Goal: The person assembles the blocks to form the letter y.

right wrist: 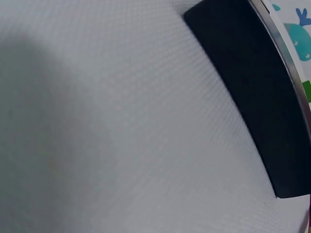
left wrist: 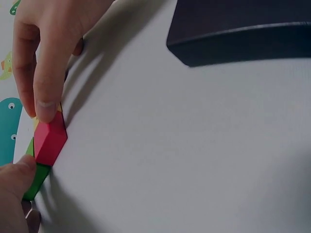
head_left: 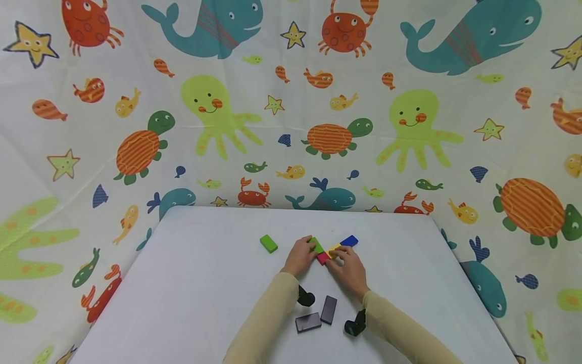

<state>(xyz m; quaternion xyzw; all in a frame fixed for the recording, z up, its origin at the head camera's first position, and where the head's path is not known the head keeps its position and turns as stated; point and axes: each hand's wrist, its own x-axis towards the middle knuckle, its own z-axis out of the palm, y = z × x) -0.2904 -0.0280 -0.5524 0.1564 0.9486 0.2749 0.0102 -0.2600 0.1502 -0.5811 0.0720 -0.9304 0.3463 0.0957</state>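
Small coloured blocks form a bent row on the white table: green [head_left: 317, 244], red [head_left: 323, 258], yellow [head_left: 334, 251] and blue [head_left: 349, 241]. My left hand [head_left: 300, 256] pinches the green block, its thumb on the near side in the left wrist view. From the right, my right hand [head_left: 351, 269] holds the yellow block between thumb and fingers, partly covering it. One of its digits touches the end of the red block [left wrist: 51, 140] in the left wrist view. The right wrist view hardly shows the hand.
A separate green block [head_left: 269, 243] lies left of the hands. Two dark grey blocks [head_left: 308, 322] [head_left: 329, 310] lie between the forearms. Black wrist cameras [head_left: 306, 298] [head_left: 355, 323] hang under the wrists. A patterned sea-animal curtain [head_left: 282, 136] stands behind the white table [head_left: 191, 283].
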